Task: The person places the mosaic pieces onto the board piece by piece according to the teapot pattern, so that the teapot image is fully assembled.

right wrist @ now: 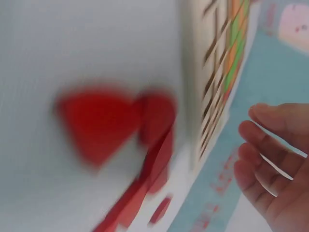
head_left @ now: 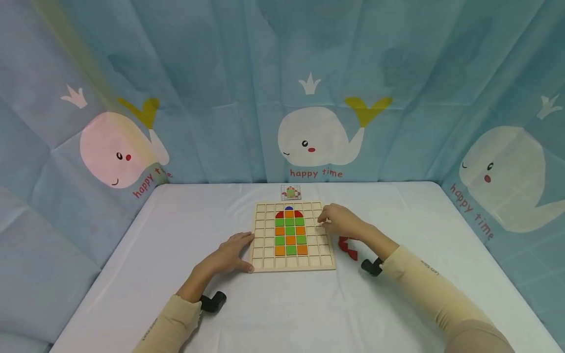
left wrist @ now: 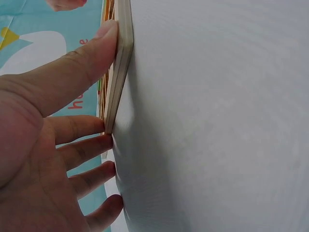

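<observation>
A wooden grid board (head_left: 263, 247) lies on the white table. Down its middle columns run green squares (head_left: 290, 230) and orange squares (head_left: 280, 250), topped by red quarter-round pieces (head_left: 298, 214) and a blue half-round piece (head_left: 289, 208). My left hand (head_left: 228, 255) is spread at the board's near left corner; the thumb (left wrist: 91, 53) presses on the rim and the straight fingers touch the side. Over the board's right edge hovers my right hand (head_left: 343, 221), its fingers (right wrist: 263, 140) loosely bent with nothing visible between them. Loose red pieces (head_left: 352, 254) lie right of the board, below that hand.
Behind the board, a small pattern card (head_left: 291, 192) rests on the table. Black wrist devices (head_left: 372, 267) stick out from both forearms. A blue curtain (head_left: 212, 98) printed with whales rises along the table's back and sides.
</observation>
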Tool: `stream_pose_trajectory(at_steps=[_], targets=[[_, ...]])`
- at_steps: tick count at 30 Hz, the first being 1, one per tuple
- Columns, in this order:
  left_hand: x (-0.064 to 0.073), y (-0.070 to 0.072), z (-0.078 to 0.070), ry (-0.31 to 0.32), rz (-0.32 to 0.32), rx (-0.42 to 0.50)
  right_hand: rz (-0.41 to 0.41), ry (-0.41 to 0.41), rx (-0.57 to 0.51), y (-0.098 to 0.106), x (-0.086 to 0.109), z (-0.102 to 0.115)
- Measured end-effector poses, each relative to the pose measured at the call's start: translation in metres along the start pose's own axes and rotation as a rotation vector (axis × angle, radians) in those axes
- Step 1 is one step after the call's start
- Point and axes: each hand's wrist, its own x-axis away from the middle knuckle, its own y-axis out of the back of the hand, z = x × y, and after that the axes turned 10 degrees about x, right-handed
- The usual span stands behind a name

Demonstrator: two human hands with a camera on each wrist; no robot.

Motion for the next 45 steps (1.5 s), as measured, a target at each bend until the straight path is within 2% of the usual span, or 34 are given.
stream_pose_trajectory(at_steps=[7, 13, 19, 25, 28, 32, 36, 40, 45], targets=[[-0.001, 0.000, 0.000, 0.009, 0.003, -0.006, 0.026, -0.158, -0.003, 0.000, -0.003, -0.039], [-0.001, 0.000, -0.001, 0.008, 0.007, -0.004, 0.048, -0.153, 0.077, -0.006, -0.002, -0.062], [-0.001, -0.001, -0.001, 0.011, 0.006, 0.003, 0.090, -0.173, 0.079, -0.011, 0.000, -0.072], [0.000, 0.000, -0.001, 0.007, 0.005, 0.001, 0.160, -0.282, -0.009, -0.013, -0.002, -0.075], [-0.001, 0.000, 0.000, 0.005, 0.004, -0.005, 0.168, -0.317, -0.033, -0.013, -0.003, -0.075], [-0.001, 0.000, 0.000, 0.008, 0.001, -0.004, 0.147, -0.307, -0.007, -0.012, -0.004, -0.077], [-0.001, 0.000, -0.001, 0.017, -0.002, -0.002, 0.115, -0.262, 0.023, -0.013, -0.004, -0.078], [-0.002, 0.000, -0.001, 0.021, -0.005, -0.003, 0.102, -0.225, 0.018, -0.014, -0.004, -0.077], [-0.002, -0.001, 0.000, 0.021, -0.004, -0.003, 0.106, -0.230, -0.004, -0.014, -0.003, -0.077]])
